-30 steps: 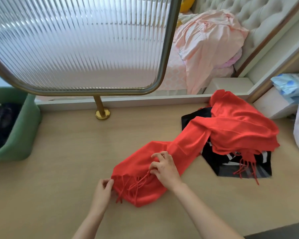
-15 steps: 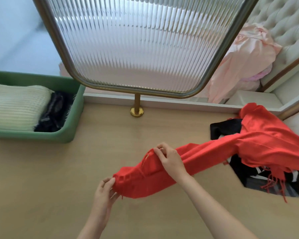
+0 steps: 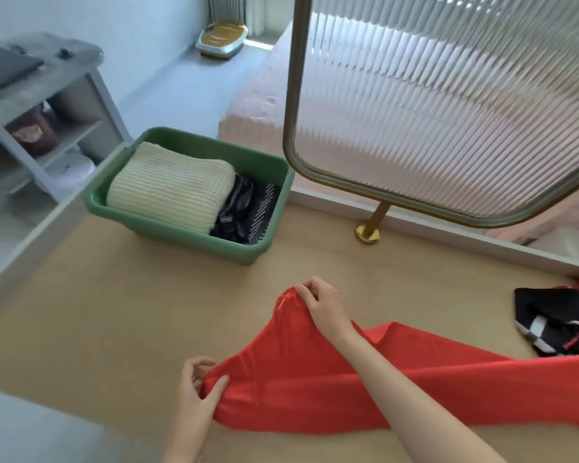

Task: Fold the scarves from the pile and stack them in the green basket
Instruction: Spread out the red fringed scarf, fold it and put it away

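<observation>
Head view: only view given.
Red scarf [image 3: 315,389]: one end is held up off the desk [image 3: 114,312] between both hands; the rest is stretched out toward the right edge of the frame, low over the desk.
Right hand [image 3: 321,305]: fingers [image 3: 306,292] are closed on the far corner of the scarf end, pinched at the top edge; forearm is laid across the cloth.
Left hand [image 3: 194,392]: the near corner of the same end is pinched between thumb and fingers; remaining fingers are curled loosely.
Green basket [image 3: 194,235]: set on the desk at the far left, well apart from the hands; upright.
Cream knit scarf [image 3: 171,192]: folded, lying in the left part of the basket.
Dark patterned scarf [image 3: 248,212]: seen in the right part of the basket, just beside the cream one; fold cannot be told.
Pile [image 3: 555,322]: black and white checked cloth is seen at the right edge on the desk, partly covered by red cloth.
Ribbed glass screen [image 3: 448,105]: mounted on a brass post [image 3: 371,225] at the back of the desk, right of the basket.
Shelf unit [image 3: 47,128]: beyond the desk at left, blurred.
</observation>
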The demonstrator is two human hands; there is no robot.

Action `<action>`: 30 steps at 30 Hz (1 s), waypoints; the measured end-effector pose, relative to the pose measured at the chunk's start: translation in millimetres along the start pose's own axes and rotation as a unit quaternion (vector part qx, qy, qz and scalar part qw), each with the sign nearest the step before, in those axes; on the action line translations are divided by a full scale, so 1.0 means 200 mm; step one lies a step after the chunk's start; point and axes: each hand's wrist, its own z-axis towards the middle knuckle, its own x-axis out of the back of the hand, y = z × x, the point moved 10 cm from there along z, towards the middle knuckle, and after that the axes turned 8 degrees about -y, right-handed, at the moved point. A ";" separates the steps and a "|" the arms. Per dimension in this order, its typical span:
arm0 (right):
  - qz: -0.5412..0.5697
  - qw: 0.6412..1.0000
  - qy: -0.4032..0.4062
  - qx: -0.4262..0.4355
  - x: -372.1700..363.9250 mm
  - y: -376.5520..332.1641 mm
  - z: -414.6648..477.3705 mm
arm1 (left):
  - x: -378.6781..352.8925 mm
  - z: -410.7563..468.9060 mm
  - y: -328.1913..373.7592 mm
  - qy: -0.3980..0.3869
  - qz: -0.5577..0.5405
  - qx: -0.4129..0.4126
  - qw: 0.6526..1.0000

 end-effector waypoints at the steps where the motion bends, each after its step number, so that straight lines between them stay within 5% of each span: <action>1: -0.003 1.000 -0.021 -0.004 -0.08 -0.03 0.02 | 0.06 0.00 -0.01 0.001 0.016 0.003 1.000; 8: -0.072 0.964 -0.252 -0.056 -0.59 0.00 0.04 | 0.47 0.06 -0.13 0.056 0.044 0.028 0.997; 19: -0.101 0.983 -0.144 0.045 -1.02 -0.52 0.26 | 1.03 0.17 -0.08 0.140 0.113 0.000 0.984; 30: -0.205 0.972 -0.057 0.097 -1.44 -1.07 0.66 | 1.67 0.35 0.02 0.279 0.254 0.025 0.926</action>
